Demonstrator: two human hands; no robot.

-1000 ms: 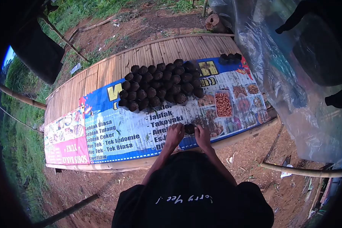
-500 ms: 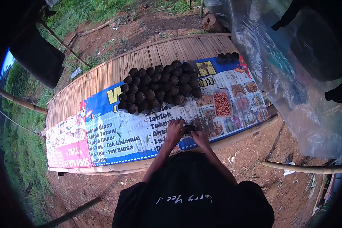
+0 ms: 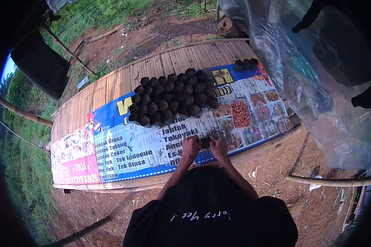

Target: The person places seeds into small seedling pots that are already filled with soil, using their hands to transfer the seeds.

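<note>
Nearest the camera: the person's dark cap and shirt, both forearms reaching forward over the near edge of the table.

Left hand [image 3: 191,147] and right hand [image 3: 219,147] meet around one small dark bag of soil [image 3: 205,142]. Fingers of both curl in on it from either side, so both are closed on the bag, which sits low on the printed banner [image 3: 132,148] just inside the near table edge. Too small to tell whether the bag is full or being pressed.

The banner covers most of the slatted bamboo table [image 3: 111,84]; menu text and food photos show on it.

Further out, mid-table: a tight block of filled bags [image 3: 171,95], several rows deep, standing upright and touching one another. Judging by that block, much of the filling is done. The bag in hand is well apart from the block, not yet added to its near row.

Far right corner of the banner: a smaller group of bags [image 3: 245,63], separate from the main block.

Right side: a clear plastic sheet [image 3: 301,74] hangs beside the table. Beyond the table, bare red earth and grass.
</note>
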